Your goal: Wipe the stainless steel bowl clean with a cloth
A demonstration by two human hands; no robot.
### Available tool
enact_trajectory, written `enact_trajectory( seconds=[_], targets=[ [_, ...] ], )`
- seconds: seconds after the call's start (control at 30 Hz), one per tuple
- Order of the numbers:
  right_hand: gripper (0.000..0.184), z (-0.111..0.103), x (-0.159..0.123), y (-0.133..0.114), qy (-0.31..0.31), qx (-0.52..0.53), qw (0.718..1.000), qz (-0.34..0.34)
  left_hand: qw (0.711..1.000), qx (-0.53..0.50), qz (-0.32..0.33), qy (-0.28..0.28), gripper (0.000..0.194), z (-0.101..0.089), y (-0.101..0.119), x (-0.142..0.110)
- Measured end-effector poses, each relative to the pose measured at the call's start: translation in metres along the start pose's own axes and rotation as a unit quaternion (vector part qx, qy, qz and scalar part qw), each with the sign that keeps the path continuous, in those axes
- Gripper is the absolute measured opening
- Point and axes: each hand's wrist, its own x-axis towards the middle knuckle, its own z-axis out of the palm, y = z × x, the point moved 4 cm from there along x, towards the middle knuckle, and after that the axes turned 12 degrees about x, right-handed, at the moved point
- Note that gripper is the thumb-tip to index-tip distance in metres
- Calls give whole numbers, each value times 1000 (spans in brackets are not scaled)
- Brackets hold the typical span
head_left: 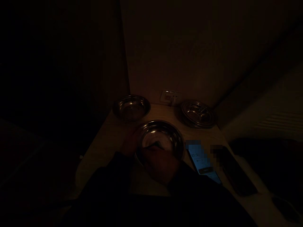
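Note:
The room is very dark. In front of me on a small table sits a shiny metal bowl (169, 138). At its left side my left hand (131, 143) grips the rim, its fingers dim in shadow. My right hand (162, 164) reaches over the near rim, its fingers closed. A dark, soft-looking piece (155, 145) shows at its fingertips against the inside of the bowl; I cannot make out what it is.
Another metal bowl (131, 108) stands at the table's back left. Stacked metal dishes (199, 115) are at the back right, near a wall socket (169, 96). A lit phone (203, 164) lies right of my right hand, beside a dark oblong object (239, 175). Walls border the wooden tabletop (106, 135).

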Motion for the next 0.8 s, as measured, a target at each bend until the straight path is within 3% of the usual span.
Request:
enact_trajectory(
  seconds=[0.2,0.3,0.4,0.63,0.8],
  targets=[
    [41,-1,-4,14,-29,71,997,-6,996,-16,-60,-70,37,1,-1,21],
    [44,-2,-2,15,-12,95,995,1,992,30,3,-121,33,1,11,41],
    [43,-3,8,15,14,100,995,13,986,25,7,-164,38,5,15,52],
    [40,-8,35,17,22,55,998,23,990,-67,-8,-123,35,6,-5,56],
    [40,-13,34,18,-1,66,998,-7,991,-85,-19,-98,35,5,-9,55]
  ],
)
